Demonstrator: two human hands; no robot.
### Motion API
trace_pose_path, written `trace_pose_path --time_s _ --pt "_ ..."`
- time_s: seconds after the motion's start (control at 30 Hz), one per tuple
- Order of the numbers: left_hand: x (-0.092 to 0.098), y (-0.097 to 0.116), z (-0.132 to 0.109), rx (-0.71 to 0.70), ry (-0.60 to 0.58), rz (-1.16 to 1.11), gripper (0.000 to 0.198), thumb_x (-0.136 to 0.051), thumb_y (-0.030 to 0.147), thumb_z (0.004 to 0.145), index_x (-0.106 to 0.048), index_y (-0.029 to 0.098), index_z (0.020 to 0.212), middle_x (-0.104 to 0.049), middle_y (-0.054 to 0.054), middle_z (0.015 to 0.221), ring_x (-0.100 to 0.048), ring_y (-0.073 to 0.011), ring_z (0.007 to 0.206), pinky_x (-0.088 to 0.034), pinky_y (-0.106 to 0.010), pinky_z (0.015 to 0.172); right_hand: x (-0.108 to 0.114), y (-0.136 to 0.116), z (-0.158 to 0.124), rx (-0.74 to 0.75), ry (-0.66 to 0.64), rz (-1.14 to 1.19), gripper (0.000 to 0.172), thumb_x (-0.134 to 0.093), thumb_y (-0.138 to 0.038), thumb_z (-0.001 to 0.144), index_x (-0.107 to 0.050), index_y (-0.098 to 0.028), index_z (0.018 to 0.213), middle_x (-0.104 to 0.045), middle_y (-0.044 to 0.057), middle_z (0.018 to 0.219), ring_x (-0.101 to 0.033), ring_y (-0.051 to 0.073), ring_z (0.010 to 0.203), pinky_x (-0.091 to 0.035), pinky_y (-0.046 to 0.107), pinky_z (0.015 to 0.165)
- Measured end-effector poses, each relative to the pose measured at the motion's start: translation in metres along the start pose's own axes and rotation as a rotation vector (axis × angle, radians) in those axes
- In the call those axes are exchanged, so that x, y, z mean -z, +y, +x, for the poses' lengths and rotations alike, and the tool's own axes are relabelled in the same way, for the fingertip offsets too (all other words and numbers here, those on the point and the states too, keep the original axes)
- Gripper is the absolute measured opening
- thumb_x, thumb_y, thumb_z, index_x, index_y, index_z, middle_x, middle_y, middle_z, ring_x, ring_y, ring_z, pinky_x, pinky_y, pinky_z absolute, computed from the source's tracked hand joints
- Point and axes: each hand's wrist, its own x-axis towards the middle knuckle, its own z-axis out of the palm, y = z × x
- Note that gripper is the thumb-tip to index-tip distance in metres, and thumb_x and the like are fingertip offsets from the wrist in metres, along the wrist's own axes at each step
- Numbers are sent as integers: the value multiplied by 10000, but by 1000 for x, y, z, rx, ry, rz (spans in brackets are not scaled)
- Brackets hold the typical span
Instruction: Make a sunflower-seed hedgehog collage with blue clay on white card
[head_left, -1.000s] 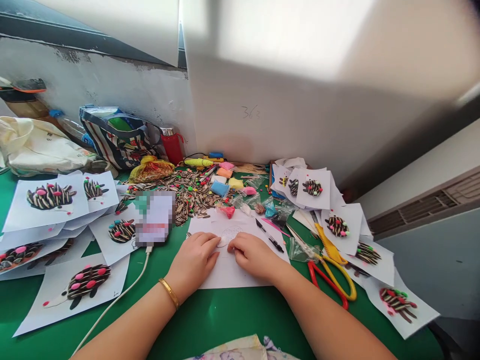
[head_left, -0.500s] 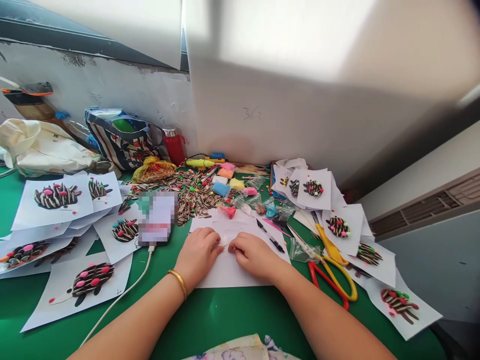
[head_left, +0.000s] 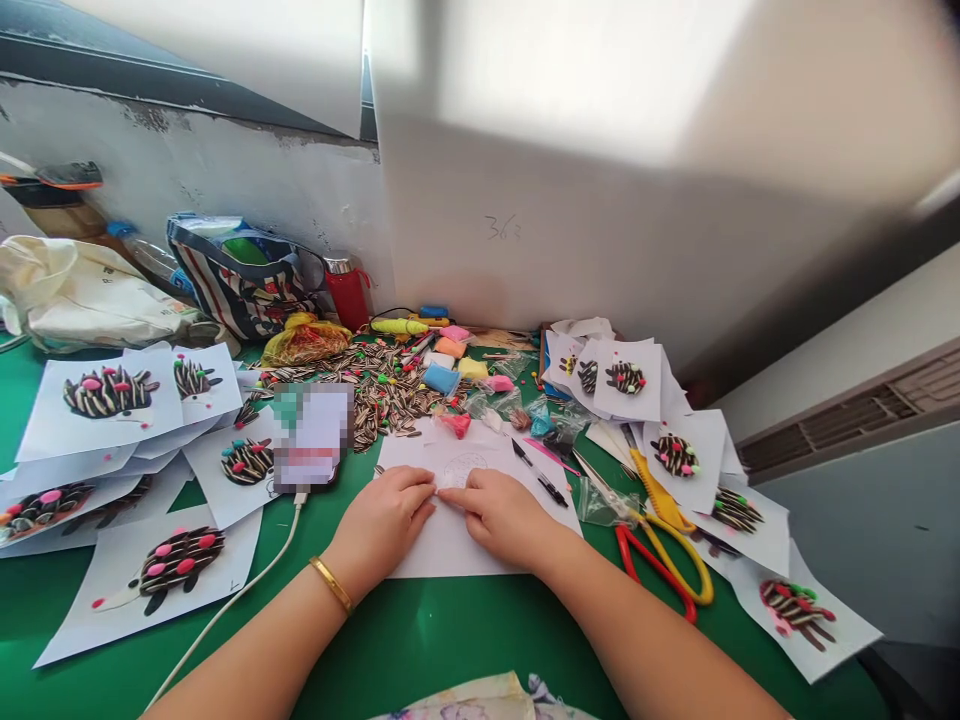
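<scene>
A white sheet of paper (head_left: pixel 457 550) lies in front of me with a faint pencil-like oval drawing (head_left: pixel 466 466) on it. My left hand (head_left: pixel 384 518) rests on the sheet's left part, fingers stretched out to the right and close together. From the other side, my right hand (head_left: pixel 501 522) touches the paper just below the drawing; its index finger reaches out, the rest are bent. The fingertips of both hands nearly meet. Anything small beneath them is hidden. A black pen (head_left: pixel 540 473) lies on the sheet's right side.
Striped seeds (head_left: pixel 382 385) are heaped behind the sheet, beside coloured clay packets (head_left: pixel 441 378). Finished seed hedgehog pictures (head_left: pixel 184 565) lie left, more pictures (head_left: pixel 679 455) right. Red-and-yellow scissors (head_left: pixel 660 560) lie near my right forearm. A phone (head_left: pixel 313 435) with a cable stands left.
My left hand has slid slightly left and down, its fingers straighter. My right hand has shifted a little left, its index finger now stretched out on the paper.
</scene>
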Motion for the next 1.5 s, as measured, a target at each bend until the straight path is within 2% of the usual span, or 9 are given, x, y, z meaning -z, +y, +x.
trace_pose_path --time_s 0.4,0.6,0.73,0.93,1.5 --pt "-1 -2 1 47 9 -16 215 -582 240 872 -686 189 1053 -697 -88 1093 -638 -238 1028 -529 -411 926 0 -4 2 6 -8 -62 500 -532 -153 871 -557 -327 1339 -559 51 934 -500 186 838 -379 296 772" --pt "-1 -3 0 59 -18 -20 231 -604 239 865 -678 182 1076 -687 -91 1119 -624 -245 1053 -517 -419 945 3 -2 0 -5 -3 22 517 -503 -110 862 -552 -284 1346 -565 52 959 -518 179 870 -390 285 792" --pt "-2 -3 0 57 -15 -21 226 -598 231 869 -678 189 1076 -684 -88 1121 -623 -241 1052 -514 -414 946 3 -2 0 -16 -18 -14 510 -526 -122 849 -570 -285 1331 -570 54 940 -518 188 863 -391 295 787" --pt "-3 -4 0 62 -29 -21 238 -617 227 860 -674 175 1085 -681 -90 1119 -619 -244 1049 -516 -421 947 1 1 0 -20 31 55 501 -470 -102 879 -559 -269 1343 -573 49 961 -528 167 866 -398 271 788" --pt "-3 -4 0 58 -11 -23 233 -622 220 854 -676 172 1076 -683 -86 1109 -620 -240 1041 -520 -419 934 0 -2 2 -43 3 -24 499 -499 -118 854 -574 -271 1323 -579 51 943 -519 180 853 -385 283 765"
